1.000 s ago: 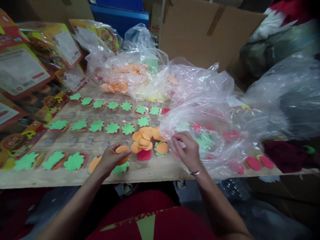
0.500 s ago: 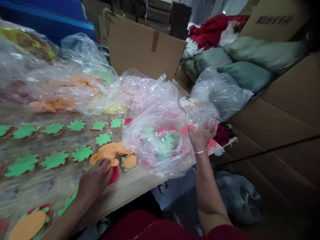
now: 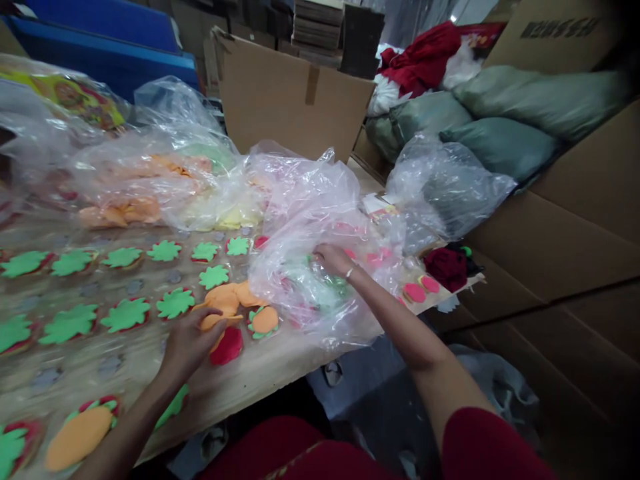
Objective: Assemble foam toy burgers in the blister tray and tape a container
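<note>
My left hand [image 3: 193, 340] is closed on the edge of a flat orange foam piece [image 3: 223, 300], one of several lying overlapped. Just below its fingers lies a red round piece [image 3: 227, 347]. To the right, a small orange oval [image 3: 265, 321] rests on a green leaf-edged cutout. My right hand [image 3: 333, 259] is over a clear plastic bag [image 3: 300, 230], its fingers pinched together on the crumpled film; the fingertips are partly hidden. Green pieces [image 3: 327, 288] show through this bag.
Rows of green cutouts [image 3: 125, 313] on red pieces cover the table's left side. Bags with orange pieces [image 3: 120, 212] lie behind. A cardboard box [image 3: 290, 100] stands at the back, stuffed sacks [image 3: 500, 147] at the right. Pink ovals [image 3: 414, 292] lie near the table's right corner.
My right hand has moved left from the table's right end to the plastic bag, its spread fingers now drawn together. My left hand has lifted the orange piece's edge slightly, uncovering more red.
</note>
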Available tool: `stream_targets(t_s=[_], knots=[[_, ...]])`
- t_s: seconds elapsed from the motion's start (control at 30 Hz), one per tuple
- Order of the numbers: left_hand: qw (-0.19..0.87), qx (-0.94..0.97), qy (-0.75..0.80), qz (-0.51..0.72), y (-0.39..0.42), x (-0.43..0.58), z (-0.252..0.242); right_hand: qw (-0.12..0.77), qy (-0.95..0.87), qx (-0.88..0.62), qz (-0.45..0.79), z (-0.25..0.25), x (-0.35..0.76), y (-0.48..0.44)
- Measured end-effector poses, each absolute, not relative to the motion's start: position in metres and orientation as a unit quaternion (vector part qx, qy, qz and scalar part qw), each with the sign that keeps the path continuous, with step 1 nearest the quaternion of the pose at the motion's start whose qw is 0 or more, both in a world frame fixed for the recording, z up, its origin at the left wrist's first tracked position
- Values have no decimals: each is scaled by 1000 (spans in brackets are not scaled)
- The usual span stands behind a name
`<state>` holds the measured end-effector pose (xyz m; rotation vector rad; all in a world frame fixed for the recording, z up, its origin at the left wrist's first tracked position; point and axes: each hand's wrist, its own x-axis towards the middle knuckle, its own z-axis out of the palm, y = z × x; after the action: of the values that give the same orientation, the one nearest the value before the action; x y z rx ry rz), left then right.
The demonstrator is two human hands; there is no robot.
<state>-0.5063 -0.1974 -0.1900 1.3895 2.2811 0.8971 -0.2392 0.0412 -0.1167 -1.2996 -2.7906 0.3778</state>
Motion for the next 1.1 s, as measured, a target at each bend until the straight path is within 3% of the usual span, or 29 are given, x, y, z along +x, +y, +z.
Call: stream_targets(t_s=[0.17, 0.27, 0.43, 0.53, 0.63, 0.73, 0.8, 0.87, 1.0, 1.1], knots=[[154, 501, 774, 356, -202, -498, -187, -43, -878, -446, 169, -154, -269, 82], [225, 424, 774, 414, -197, -500, -183, -29, -876, -447, 179, -171, -276, 82], [331, 316, 775, 435, -184, -519, -182, 28, -876, -448, 176, -162, -266, 71], [355, 314, 767, 433, -180, -528, -183, 137, -863, -445, 197, -139, -252, 58], [279, 354, 794, 408, -181, -529, -183, 299, -811, -425, 270, -124, -241, 40], [85, 458, 816, 341, -188, -525, -183, 370, -726, -440, 378, -124, -233, 28], [-7, 515, 808, 285, -197, -521, -182, 353, -691, -479, 410, -129, -223, 24], [-49, 551, 799, 236, -208, -519, -181, 308, -717, -507, 366, -133, -209, 20], [-77, 616, 766, 166, -232, -519, -179, 244, -810, -512, 150, -133, -185, 4], [-50, 660, 746, 74, -243, -516, -174, 229, -853, -458, 104, -128, -178, -9]])
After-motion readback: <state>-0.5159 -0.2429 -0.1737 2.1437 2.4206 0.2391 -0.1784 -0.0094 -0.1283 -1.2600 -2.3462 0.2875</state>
